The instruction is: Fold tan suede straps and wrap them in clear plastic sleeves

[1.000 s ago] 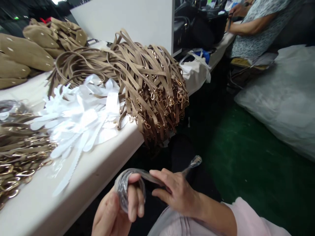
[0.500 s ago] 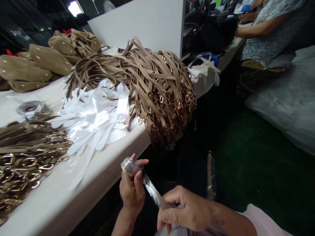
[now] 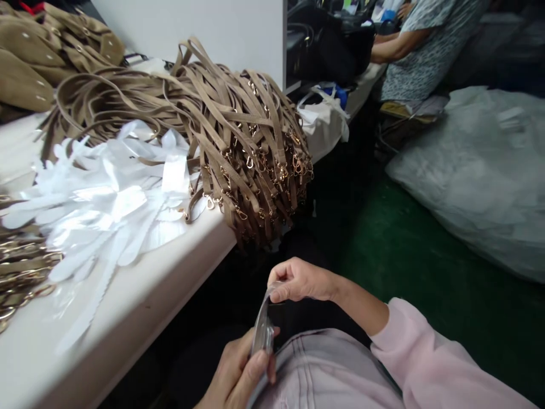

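My left hand (image 3: pixel 238 369) is closed round one part of a plastic-wrapped strap (image 3: pixel 263 324), low in the view and close to my lap. The fingers of my right hand (image 3: pixel 301 280) pinch its upper end. Between the two hands the strap runs upward in a slight curve, its clear plastic shining. To the left on the table lies a heap of white and clear plastic sleeves (image 3: pixel 114 196). Beyond them is a large pile of brown straps (image 3: pixel 238 130) with gold clasps, hanging over the table edge.
The white table (image 3: pixel 140 318) runs along my left. More straps with gold hardware (image 3: pixel 21 267) lie at its left edge, and brown bag pieces (image 3: pixel 55 51) behind. A white panel (image 3: pixel 204 34) stands at the back. A large plastic sack (image 3: pixel 472 176) and a co-worker (image 3: pixel 421 51) are at right.
The view has swung right. My right hand has risen to the strap's upper end, while my left hand has dropped towards my lap and holds it lower down.
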Available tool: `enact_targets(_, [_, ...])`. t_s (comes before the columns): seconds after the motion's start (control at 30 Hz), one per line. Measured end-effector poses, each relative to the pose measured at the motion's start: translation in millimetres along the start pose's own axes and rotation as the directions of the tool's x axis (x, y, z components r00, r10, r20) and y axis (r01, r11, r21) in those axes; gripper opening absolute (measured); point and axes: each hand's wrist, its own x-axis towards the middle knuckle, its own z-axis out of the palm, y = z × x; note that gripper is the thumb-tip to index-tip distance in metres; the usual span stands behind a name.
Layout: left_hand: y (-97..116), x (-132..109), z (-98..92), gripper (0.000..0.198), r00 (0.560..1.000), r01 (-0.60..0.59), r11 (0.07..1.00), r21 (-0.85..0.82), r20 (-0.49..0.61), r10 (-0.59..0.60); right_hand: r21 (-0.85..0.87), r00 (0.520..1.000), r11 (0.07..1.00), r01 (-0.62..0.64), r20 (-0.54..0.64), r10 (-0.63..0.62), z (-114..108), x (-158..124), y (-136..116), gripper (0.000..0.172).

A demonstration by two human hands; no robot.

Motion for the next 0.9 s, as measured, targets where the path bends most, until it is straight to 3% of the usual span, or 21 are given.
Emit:
enact_targets(0.1, [8, -4, 2.5, 0.041, 0.996, 0.074, 0.947, -0.312, 0.075, -0.053, -0.045, 1.000, 0.999, 0.013, 0.009, -0.013, -6, 5, 8, 0.041])
enact_targets(0.2, [13, -6, 5.6, 0.046, 0.984, 0.172, 0.840, -0.515, 0.043, -0.175, -0.228, 0.997, 0.972, 0.063, 0.062, -0.050, -7, 7, 15, 0.038])
enact_targets(0.3, [17, -7, 7.2, 0.045, 0.960, 0.211, 0.762, -0.613, -0.017, -0.280, -0.343, 0.992, 0.934, 0.099, 0.110, -0.065, -9, 6, 16, 0.047])
enact_targets(0.43, [22, -8, 8.5, 0.045, 0.937, 0.247, 0.681, -0.690, -0.008, -0.349, -0.362, 0.990, 0.927, 0.092, 0.130, -0.048, -13, 5, 16, 0.054])
enact_targets(0.57, [33, -3, 4.7, 0.047, 0.935, 0.170, 0.544, -0.821, -0.039, -0.352, -0.375, 0.986, 0.914, 0.151, 0.122, -0.113, -6, 8, 30, 0.052])
enact_targets(0.63, [40, 3, -1.8, 0.048, 0.929, 0.057, 0.544, -0.837, -0.155, -0.336, -0.329, 0.984, 0.928, 0.177, 0.055, -0.168, 4, 11, 44, 0.051])
enact_targets(0.73, [46, 12, -13.9, 0.047, 0.881, -0.121, 0.616, -0.778, -0.370, -0.295, -0.192, 0.984, 0.966, 0.176, 0.002, -0.178, 22, 14, 62, 0.053])
enact_targets(0.8, [47, 17, -20.7, 0.045, 0.849, -0.181, 0.677, -0.714, -0.461, -0.259, -0.122, 0.985, 0.977, 0.174, 0.016, -0.173, 31, 15, 68, 0.055])
enact_targets(0.9, [45, 20, -28.7, 0.042, 0.799, -0.255, 0.755, -0.604, -0.571, -0.187, -0.150, 0.975, 0.966, 0.211, -0.033, -0.218, 35, 15, 69, 0.054])
